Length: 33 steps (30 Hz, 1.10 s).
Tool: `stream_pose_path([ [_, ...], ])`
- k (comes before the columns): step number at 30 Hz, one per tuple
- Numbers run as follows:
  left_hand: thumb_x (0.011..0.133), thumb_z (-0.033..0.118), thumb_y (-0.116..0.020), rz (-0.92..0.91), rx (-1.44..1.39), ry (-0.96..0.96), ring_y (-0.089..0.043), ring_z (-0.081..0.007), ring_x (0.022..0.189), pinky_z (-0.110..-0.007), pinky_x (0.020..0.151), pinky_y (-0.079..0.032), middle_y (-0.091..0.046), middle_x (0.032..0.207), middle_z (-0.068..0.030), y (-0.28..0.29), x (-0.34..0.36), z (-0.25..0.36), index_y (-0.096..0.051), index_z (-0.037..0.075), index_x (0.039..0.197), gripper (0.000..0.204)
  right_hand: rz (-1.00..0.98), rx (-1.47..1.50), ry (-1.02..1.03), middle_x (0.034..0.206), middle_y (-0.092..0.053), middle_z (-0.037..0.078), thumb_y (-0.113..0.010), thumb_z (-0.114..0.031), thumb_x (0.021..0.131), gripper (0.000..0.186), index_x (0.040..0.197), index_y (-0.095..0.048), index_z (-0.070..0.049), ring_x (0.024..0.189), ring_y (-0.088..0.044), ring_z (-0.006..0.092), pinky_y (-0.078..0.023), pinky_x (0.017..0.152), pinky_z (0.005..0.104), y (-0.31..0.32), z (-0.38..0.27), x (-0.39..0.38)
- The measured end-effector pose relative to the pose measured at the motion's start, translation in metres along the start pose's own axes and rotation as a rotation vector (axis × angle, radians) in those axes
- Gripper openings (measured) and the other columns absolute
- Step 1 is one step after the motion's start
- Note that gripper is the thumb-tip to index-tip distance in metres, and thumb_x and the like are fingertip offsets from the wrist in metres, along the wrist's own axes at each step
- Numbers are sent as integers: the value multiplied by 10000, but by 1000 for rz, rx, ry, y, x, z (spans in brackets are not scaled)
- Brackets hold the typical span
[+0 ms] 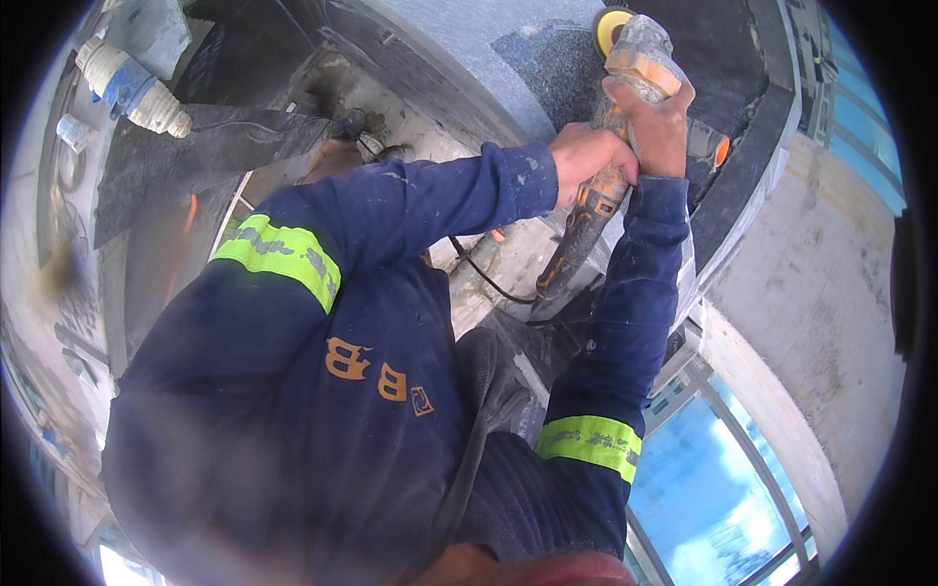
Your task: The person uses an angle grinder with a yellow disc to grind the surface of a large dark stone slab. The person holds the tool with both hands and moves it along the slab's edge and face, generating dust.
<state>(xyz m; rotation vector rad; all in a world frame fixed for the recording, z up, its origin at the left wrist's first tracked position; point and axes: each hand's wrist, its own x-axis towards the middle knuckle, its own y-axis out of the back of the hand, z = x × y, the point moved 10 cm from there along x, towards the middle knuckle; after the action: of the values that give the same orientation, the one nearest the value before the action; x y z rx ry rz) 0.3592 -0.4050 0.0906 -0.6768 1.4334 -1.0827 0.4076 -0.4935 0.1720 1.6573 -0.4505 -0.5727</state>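
Observation:
Both of my hands are wrapped around a dusty orange and black angle polisher [584,230]. My left hand [586,164] is closed on the middle of its body. Further up, my right hand [660,127] grips it close to the head. A yellow round pad [613,29] sits at the far end of the tool, against or just above a dark stone slab [723,49]; I cannot tell if they touch. From the tool's rear end a black cord [489,280] curves off to the left. A grey, speckled surface [469,29] lies left of the pad.
A dusty whitish tool or bottle with a blue band [132,88] lies at the upper left. A small orange-tipped object [721,151] rests on the slab, right of my right hand. Concrete [801,293] extends beyond the slab's right edge. Large windows [713,479] show at the lower right.

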Motion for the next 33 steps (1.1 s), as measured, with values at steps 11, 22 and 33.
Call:
stream_pose_path([
  [11, 634, -68, -652, 95, -55, -136, -639, -236, 686, -351, 586, -501, -629, 811, -137, 9, -38, 2, -612, -66, 906, 275, 98, 461, -33, 1041, -628, 289, -846, -288, 663, 993, 1382, -247, 43, 961, -655, 404, -525, 840, 435, 2, -29, -14],
  [22, 629, -67, -661, 90, -28, -156, -636, -247, 681, -354, 582, -501, -631, 808, -147, 9, -24, 7, -622, -73, 882, 256, 66, 486, -184, 1166, -558, 228, -832, -275, 694, 920, 1359, -299, 71, 1050, -612, 313, -495, 900, 372, 3, -16, -9],
  [33, 638, -62, -664, 116, -26, -184, -630, -233, 634, -353, 553, -494, -626, 764, -140, 9, -27, 5, -632, -63, 849, 213, 94, 458, -69, 1078, -608, 292, -831, -321, 670, 940, 1354, -295, 38, 1029, -629, 420, -509, 882, 423, -1, -14, -14],
])
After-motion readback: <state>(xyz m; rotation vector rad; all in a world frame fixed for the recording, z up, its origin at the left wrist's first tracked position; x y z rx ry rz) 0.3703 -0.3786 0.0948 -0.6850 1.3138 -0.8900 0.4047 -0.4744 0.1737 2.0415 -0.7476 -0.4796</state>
